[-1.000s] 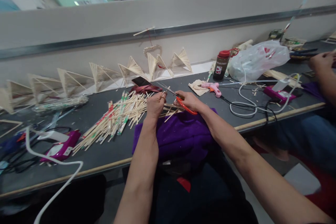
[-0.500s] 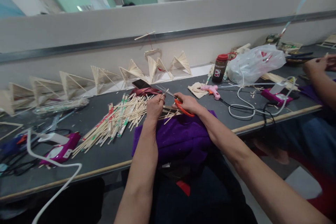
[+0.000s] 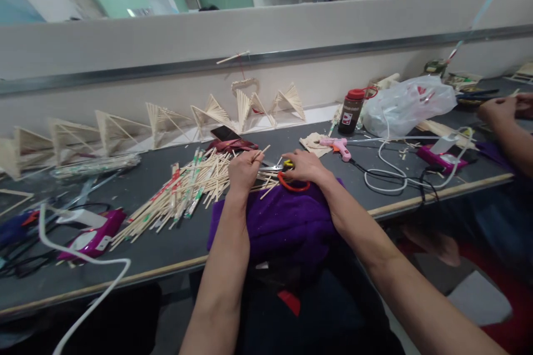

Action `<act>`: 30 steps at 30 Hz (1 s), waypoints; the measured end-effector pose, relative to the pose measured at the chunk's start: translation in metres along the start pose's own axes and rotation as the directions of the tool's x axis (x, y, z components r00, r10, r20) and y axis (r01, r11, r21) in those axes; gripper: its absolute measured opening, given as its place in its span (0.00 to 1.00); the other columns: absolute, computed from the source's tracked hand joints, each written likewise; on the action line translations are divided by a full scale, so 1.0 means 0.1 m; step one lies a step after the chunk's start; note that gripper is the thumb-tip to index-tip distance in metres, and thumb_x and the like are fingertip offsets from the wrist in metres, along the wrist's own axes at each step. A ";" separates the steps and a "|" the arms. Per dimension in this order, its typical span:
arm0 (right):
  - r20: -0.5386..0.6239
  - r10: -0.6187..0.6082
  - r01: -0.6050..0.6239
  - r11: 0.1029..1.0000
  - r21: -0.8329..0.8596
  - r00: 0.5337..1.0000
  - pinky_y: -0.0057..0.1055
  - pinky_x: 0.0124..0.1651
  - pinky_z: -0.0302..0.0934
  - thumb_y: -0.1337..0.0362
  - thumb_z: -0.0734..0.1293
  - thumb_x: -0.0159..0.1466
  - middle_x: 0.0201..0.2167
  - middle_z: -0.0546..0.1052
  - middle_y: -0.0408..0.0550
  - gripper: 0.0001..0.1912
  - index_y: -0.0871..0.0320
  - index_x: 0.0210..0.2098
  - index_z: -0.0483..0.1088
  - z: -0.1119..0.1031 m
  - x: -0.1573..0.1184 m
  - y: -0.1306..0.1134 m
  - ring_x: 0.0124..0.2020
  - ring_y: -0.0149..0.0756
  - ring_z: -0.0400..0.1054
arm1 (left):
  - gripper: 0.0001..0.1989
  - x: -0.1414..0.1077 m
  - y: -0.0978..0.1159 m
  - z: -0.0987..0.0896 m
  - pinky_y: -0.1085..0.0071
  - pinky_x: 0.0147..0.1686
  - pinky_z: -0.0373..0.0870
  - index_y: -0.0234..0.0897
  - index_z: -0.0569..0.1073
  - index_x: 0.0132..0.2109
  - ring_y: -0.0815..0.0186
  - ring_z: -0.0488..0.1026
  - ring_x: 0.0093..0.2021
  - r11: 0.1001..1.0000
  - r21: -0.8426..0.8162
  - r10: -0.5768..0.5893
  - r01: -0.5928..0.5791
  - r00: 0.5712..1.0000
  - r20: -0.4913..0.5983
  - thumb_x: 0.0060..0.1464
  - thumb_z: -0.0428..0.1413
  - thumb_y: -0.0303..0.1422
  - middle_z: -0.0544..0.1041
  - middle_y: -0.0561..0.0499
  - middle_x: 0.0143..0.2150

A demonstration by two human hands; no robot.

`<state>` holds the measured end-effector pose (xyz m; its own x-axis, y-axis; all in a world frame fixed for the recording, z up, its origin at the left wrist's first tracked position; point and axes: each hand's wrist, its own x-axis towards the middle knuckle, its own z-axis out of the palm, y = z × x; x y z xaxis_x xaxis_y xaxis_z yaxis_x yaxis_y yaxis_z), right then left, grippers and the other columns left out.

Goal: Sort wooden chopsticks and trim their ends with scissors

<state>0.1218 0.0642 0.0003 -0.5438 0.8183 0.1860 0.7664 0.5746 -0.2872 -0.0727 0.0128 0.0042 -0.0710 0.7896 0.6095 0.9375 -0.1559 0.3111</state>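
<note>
Your left hand (image 3: 242, 172) is closed, pinching a thin wooden stick (image 3: 265, 150); its free end points away from you, to the right. Your right hand (image 3: 307, 165) grips the scissors (image 3: 273, 168) by the handles; the blades point left, crosswise, on the stick's near side. Purple cloth (image 3: 287, 216) lies below your forearms; the stick pile (image 3: 212, 173) is beside your left hand, on the bench (image 3: 166, 247).

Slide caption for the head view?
Left hand holds a wooden stick; right hand holds orange-handled scissors beside piled sticks.

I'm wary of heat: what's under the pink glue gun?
The glue gun lies partly over a pale cloth, its handle over the table. What it covers is hidden.
</note>
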 end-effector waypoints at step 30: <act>-0.179 0.075 0.121 0.479 0.869 0.981 0.24 0.22 0.43 0.57 0.56 0.58 0.13 0.53 0.37 0.18 0.58 0.15 0.53 0.01 0.05 -0.16 0.17 0.24 0.47 | 0.19 -0.06 0.23 0.05 0.78 0.25 0.57 0.35 0.77 0.32 0.73 0.61 0.23 0.881 -0.473 0.118 0.007 0.965 0.234 0.54 0.49 0.45 0.66 0.56 0.20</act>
<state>0.1066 0.0590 0.0048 -0.4146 0.8486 0.3287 0.0042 0.3630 -0.9318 -0.0487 0.0074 0.0047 0.1216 0.8827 0.4540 0.6643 -0.4122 0.6235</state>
